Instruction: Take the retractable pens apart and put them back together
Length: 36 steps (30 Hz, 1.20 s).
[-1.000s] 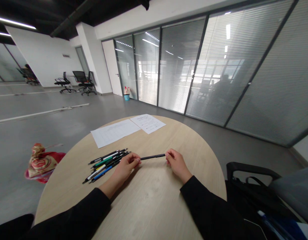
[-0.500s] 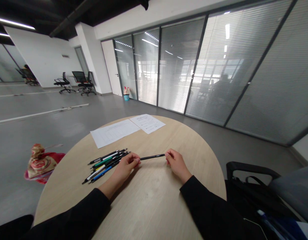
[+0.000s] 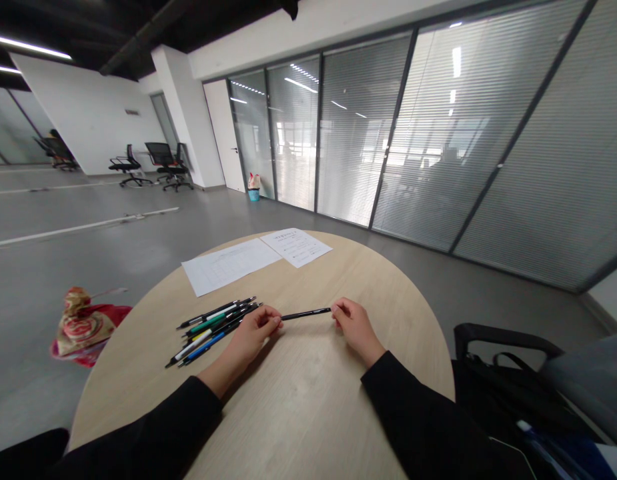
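Head view: pinching a black pen by its ends over the counter, between left hand and right hand; holding just one, with other pens left bunched beside the left.

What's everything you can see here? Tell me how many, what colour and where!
Held pen: one, black, between the hands
Other pens: several overlapping, mixed colours including green and blue, table's left side
Papers: two, white, table's far side
Round table: one, light wood, under the hands
Bag: one, red and tan, floor at left
Bin: one, blue, by the glass
Office chairs: several, black, far left
Armrest: one, black, right
Door: one, white, beyond the table
Glass panels: several, grey-framed, back
Left hand: one, black-sleeved, pen's left end
Right hand: one, black-sleeved, pen's right end
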{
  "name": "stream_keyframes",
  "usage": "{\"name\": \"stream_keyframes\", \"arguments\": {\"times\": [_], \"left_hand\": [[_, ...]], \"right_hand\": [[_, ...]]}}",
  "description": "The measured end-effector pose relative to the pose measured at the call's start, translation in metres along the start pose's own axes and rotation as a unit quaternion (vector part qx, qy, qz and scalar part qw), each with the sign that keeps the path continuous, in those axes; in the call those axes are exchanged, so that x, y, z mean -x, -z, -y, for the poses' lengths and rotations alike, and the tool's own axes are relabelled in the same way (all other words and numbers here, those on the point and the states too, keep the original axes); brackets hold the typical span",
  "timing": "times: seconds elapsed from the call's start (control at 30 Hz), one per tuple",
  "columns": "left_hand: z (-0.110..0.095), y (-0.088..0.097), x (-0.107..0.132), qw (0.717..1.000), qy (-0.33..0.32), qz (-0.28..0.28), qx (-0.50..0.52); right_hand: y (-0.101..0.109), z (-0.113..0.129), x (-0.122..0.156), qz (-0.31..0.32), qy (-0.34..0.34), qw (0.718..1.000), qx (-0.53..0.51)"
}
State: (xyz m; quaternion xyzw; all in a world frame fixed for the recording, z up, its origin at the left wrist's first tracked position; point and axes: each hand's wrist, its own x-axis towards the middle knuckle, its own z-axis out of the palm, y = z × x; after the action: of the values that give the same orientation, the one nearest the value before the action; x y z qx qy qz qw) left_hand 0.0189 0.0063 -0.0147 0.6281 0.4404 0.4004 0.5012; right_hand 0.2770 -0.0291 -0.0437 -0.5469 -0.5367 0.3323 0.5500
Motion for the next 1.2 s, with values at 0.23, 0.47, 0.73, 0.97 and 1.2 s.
{"name": "stream_keyframes", "arguments": {"times": [0.23,0.47,0.73,0.97,1.2], "left_hand": [[-0.005,-0.001,0.003,1.0,0.006,0.002,0.001],[-0.006,-0.001,0.003,1.0,0.003,-0.002,-0.004],[-0.002,-0.001,0.002,1.0,0.004,0.0,-0.006],[0.005,0.001,-0.002,1.0,0.007,0.003,-0.003],[0.004,0.0,-0.001,1.0,0.004,0.001,-0.002]], "right_hand": [[-0.004,0.002,-0.003,-0.017,-0.057,0.988,-0.139],[-0.003,0.005,-0.004,-0.021,-0.077,0.983,-0.163],[-0.003,0.006,-0.003,-0.018,-0.091,0.984,-0.151],[-0.002,0.007,-0.003,-0.016,-0.087,0.987,-0.132],[-0.002,0.007,-0.002,-0.014,-0.08,0.99,-0.118]]}}
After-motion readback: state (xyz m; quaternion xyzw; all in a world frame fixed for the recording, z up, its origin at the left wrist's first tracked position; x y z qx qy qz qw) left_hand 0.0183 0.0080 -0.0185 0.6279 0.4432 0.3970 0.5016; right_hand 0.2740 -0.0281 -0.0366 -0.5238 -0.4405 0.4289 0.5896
